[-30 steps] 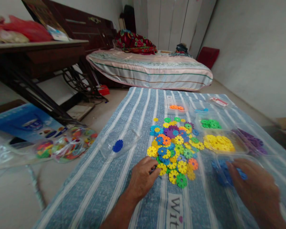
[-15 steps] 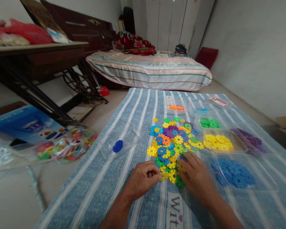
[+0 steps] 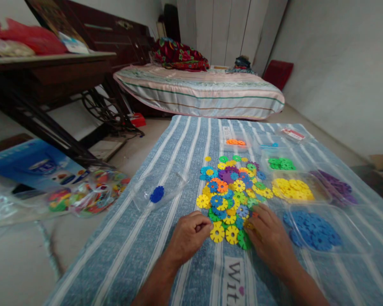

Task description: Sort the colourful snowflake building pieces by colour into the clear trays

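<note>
Many colourful notched plastic discs (image 3: 239, 198) lie in a loose pile on the striped cloth. At the pile's near left, my left hand (image 3: 189, 236) is closed in a pinch, its fingertips at the left edge of a yellow notched disc (image 3: 217, 232). A second yellow disc (image 3: 232, 234) lies flat just right of it. My right hand (image 3: 270, 238) is bent over the pile's near right edge, beside a green disc (image 3: 244, 240). Its fingers are curled down, and bits of orange and yellow show by them; what they grip is hidden.
Clear tubs to the right hold blue discs (image 3: 315, 229), yellow discs (image 3: 292, 189), purple discs (image 3: 335, 186) and green discs (image 3: 281, 163). Behind the pile, another tub holds orange discs (image 3: 236, 142). A clear container with dark blue discs (image 3: 157, 194) stands left. A bed (image 3: 198, 93) is beyond.
The yellow disc at my left fingertips has shifted slightly left and now faces up more flatly. My right hand has moved a little right, uncovering a blue disc and more of the green one.
</note>
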### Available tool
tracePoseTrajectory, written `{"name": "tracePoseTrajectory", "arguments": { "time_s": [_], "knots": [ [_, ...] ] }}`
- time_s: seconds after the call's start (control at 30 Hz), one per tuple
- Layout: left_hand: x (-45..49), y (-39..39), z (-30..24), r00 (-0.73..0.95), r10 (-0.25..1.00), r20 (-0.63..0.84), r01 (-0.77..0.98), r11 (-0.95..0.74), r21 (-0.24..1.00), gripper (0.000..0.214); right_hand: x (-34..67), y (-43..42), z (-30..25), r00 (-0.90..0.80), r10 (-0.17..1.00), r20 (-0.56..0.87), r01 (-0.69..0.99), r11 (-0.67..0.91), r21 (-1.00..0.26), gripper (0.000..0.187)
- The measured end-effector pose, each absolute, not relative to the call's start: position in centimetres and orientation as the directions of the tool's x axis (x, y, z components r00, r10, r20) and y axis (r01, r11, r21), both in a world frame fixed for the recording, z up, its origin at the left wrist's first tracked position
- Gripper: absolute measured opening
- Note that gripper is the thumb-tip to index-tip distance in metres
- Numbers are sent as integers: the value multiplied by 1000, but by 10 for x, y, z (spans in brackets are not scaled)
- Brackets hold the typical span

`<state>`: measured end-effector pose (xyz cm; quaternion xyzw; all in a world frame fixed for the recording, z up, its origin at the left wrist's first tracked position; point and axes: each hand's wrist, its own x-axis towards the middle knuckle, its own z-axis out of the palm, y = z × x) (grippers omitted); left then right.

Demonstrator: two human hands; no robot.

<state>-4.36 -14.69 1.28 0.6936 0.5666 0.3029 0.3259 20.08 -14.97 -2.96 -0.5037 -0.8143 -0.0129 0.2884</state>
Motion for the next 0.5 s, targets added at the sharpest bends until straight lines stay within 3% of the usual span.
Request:
{"name": "tracePoseTrajectory", "arguments": {
  "time_s": [0.23,0.37,0.5],
  "knots": [
    [-48,-144,5,5,995,96,651,-76,755,12,190,-147,-25,-361,812,459,831,504,-237,19],
    [-48,-144,5,34,996,88,674,-88,733,18,185,-146,-23,-355,820,449,822,502,-269,15],
    [-48,-144,7,78,994,79,665,-111,739,6,184,-145,-23,-326,814,480,788,515,-338,11]
  ]
}}
